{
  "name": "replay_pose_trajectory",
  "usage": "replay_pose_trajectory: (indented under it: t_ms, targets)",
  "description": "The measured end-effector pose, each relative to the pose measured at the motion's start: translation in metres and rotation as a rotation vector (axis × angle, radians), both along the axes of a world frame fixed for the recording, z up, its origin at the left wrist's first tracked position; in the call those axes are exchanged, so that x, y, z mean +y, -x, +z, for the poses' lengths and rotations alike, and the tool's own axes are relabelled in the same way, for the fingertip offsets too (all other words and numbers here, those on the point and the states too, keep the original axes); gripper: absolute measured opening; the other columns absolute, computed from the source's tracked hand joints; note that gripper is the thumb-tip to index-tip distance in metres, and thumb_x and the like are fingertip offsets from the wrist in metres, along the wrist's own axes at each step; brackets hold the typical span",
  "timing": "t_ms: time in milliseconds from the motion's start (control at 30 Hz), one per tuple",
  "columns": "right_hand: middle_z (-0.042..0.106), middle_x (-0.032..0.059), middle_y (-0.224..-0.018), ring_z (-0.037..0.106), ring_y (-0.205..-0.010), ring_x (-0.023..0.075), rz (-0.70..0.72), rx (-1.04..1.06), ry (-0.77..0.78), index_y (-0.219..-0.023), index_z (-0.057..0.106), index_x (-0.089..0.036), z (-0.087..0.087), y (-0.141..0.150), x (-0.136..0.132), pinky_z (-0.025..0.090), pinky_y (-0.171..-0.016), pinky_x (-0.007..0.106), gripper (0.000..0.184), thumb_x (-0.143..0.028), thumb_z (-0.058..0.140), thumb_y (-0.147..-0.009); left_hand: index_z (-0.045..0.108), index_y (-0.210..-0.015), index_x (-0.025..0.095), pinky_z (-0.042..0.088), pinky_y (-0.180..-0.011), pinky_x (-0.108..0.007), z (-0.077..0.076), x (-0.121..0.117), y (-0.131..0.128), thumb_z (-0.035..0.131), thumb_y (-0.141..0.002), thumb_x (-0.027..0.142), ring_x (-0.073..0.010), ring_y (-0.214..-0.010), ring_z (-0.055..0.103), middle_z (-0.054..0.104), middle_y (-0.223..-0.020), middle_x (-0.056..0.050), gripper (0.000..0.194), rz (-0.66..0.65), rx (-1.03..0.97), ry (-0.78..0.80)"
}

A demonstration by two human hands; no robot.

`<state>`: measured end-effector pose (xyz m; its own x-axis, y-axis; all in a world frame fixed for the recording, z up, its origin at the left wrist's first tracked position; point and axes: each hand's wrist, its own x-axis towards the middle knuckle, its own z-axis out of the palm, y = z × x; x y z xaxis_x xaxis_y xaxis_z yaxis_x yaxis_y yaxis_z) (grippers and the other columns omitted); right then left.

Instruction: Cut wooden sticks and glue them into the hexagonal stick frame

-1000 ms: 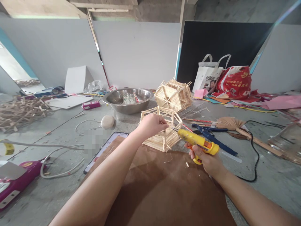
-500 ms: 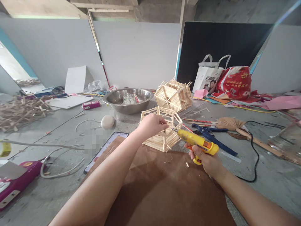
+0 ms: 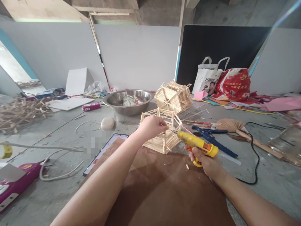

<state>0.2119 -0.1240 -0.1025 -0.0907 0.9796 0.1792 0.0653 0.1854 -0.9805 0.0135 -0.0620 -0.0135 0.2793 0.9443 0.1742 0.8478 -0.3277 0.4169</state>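
Right now, the left hand point(image 3: 152, 127) is up over the near stick frame point(image 3: 162, 142), with its fingertips pinched together. I can't tell if they hold a tiny bit of stick. The near stick frame sits at the far edge of the brown sheet point(image 3: 169, 194). The right hand point(image 3: 209, 161) has its fingers wrapped around the handle of a yellow glue gun point(image 3: 197, 142). The glue gun's tip points at the left hand's fingertips, close to them but apart.

A little stick piece point(image 3: 187, 167) lies on the brown sheet, near its far right corner. A phone point(image 3: 100, 155) lies by the sheet's left edge. Past the far edge, on the gray floor point(image 3: 63, 131), a second stick frame point(image 3: 172, 95) leans behind the first one. A shiny metal bowl point(image 3: 128, 111) is next to it, on the left. Off the sheet's right side lie a blue tool point(image 3: 225, 150) and a brown fan point(image 3: 229, 125). A red bag point(image 3: 232, 84) stands farther back.
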Motion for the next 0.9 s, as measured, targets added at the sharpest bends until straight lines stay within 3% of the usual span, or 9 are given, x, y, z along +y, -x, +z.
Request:
replay_pose_trajectory:
  t_ms: [233, 900]
  targets:
    - [0.053, 0.0010, -0.056, 0.047, -0.050, 0.0119, 0.007, -0.039, 0.011, -0.074, 0.059, -0.017, -0.0022, -0.0010, 0.0000, 0.040, -0.050, 0.025, 0.039, -0.055, 0.053, -0.066, 0.065, -0.069, 0.022, 0.034, -0.049, -0.022, -0.0019, 0.0005, 0.0015, 0.051, -0.065, 0.037, -0.0111, -0.056, 0.051, 0.061, -0.061, 0.002, 0.021, 0.005, -0.006, -0.024]
    - [0.052, 0.0011, -0.053, 0.046, -0.050, 0.0122, 0.001, -0.064, 0.029, -0.081, 0.061, -0.015, -0.0036, -0.0007, 0.0005, 0.039, -0.046, 0.024, 0.044, -0.055, 0.052, -0.067, 0.065, -0.069, 0.021, 0.038, -0.054, -0.023, -0.0024, 0.0002, 0.0022, 0.052, -0.065, 0.036, -0.0127, -0.060, 0.055, 0.064, -0.065, 0.002, 0.020, 0.000, -0.027, -0.030]
